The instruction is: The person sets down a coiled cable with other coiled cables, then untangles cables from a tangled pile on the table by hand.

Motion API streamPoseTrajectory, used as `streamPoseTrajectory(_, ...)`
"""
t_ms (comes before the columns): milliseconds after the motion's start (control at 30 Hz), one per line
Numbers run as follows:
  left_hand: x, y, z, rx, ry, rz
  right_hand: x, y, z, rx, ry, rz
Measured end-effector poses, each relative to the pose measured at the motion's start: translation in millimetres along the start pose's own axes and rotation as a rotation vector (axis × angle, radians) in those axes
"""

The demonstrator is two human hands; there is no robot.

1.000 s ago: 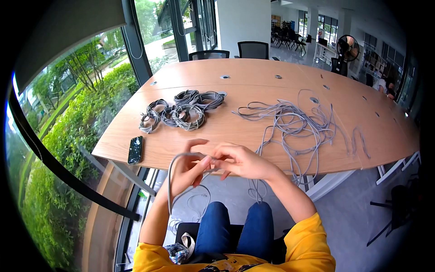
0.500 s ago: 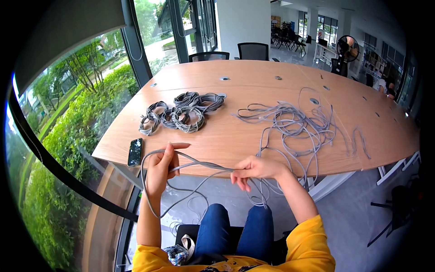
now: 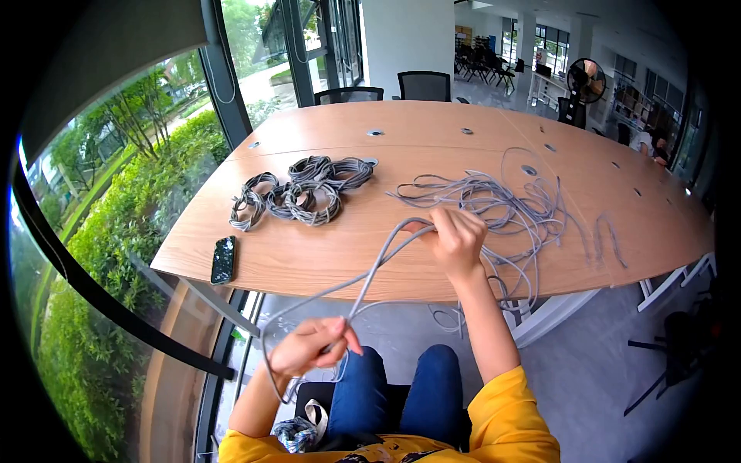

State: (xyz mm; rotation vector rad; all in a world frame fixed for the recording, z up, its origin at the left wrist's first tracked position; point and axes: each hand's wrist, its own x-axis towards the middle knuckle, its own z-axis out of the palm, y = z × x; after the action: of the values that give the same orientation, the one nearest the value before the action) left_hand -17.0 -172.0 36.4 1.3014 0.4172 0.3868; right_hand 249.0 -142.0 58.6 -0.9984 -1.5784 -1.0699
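A length of grey cable [image 3: 372, 270] is stretched between my two hands in the head view. My right hand [image 3: 457, 241], raised over the table's near part, is closed on a bend of it. Lower and to the left, beyond the table's front edge, my left hand [image 3: 312, 347] pinches the cable, and a loose loop hangs around that wrist. Behind and to the right of my right hand lies a loose tangle of grey cable [image 3: 532, 212]. Several coiled grey cable bundles [image 3: 315, 202] rest on the table's left half.
A dark phone [image 3: 224, 259] lies near the left front edge of the wooden table [image 3: 309, 274]. Two black chairs stand behind the table, and a fan [image 3: 585, 81] is at the back right. A window is on the left. One person is far off at the right.
My right hand has risen and moved over the table with the cable. My left hand has dropped towards my lap and shifted right. The view has turned slightly.
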Motion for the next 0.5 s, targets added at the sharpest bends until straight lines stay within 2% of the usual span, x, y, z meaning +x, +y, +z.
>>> streamPoseTrajectory(33,0,4,-10,0.037,-0.107,-0.001,0,-2,-3,-0.006,0.0,-0.003)
streamPoseTrajectory(67,-4,14,-20,0.168,-0.033,-0.118,-2,-8,-7,0.052,-0.046,-0.03)
streamPoseTrajectory(100,-2,17,-35,0.326,0.054,-0.063,-4,-15,-11,0.11,-0.095,-0.055)
streamPoseTrajectory(133,5,17,-40,0.296,0.313,0.018,-5,-25,-15,0.135,-0.084,-0.135)
streamPoseTrajectory(167,8,27,-47,0.057,0.372,0.086,-4,-35,-17,0.16,-0.071,-0.217)
streamPoseTrajectory(233,6,49,-62,-0.166,0.095,0.057,-5,-57,-22,0.258,-0.138,-0.291)
streamPoseTrajectory(300,16,56,-42,0.102,-0.091,0.007,-12,-73,-15,0.271,-0.138,-0.408)
streamPoseTrajectory(333,21,55,-24,0.483,-0.181,0.034,-11,-80,-13,0.324,-0.186,-0.413)
streamPoseTrajectory(367,24,63,-1,0.894,-0.255,-0.035,-12,-84,-13,0.378,-0.232,-0.421)
streamPoseTrajectory(400,27,55,9,0.815,-0.14,-0.016,-17,-88,-21,0.348,-0.454,-0.385)
streamPoseTrajectory(433,23,42,16,0.732,-0.025,0.0,-10,-87,-29,0.347,-0.454,-0.384)
streamPoseTrajectory(467,20,26,8,0.5,-0.04,0.006,0,-85,-41,0.533,-0.527,-0.136)
streamPoseTrajectory(500,16,32,4,0.503,-0.041,0.007,5,-79,-48,0.712,-0.591,0.118)
